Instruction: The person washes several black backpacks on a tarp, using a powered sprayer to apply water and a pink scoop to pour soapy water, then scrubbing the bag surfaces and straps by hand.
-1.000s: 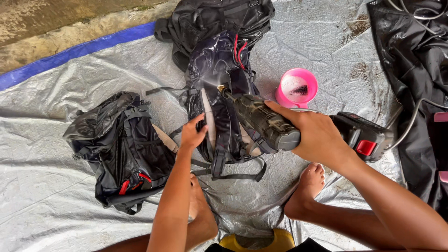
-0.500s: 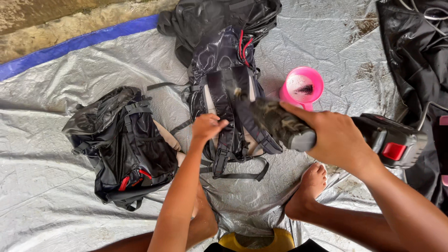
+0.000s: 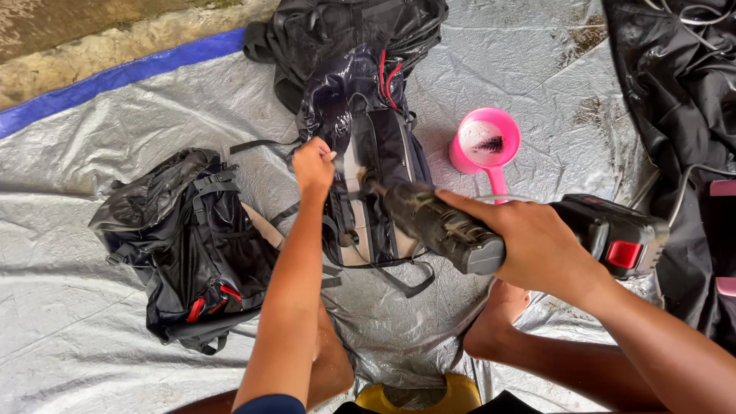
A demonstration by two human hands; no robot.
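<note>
A black backpack [image 3: 368, 153] with red cords, a pink scoop [image 3: 484, 144], a grey tarp [image 3: 115, 153] (blue-edged).

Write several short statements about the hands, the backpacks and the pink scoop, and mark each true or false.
1. The right hand grips a cordless power tool. True.
2. The left hand rests on the pink scoop. False: it touches the wet backpack in the middle.
3. A second black backpack lies left of the left forearm. True.
4. The scoop is blue. False: pink.
5. Everything lies on a grey tarp. True.
</note>
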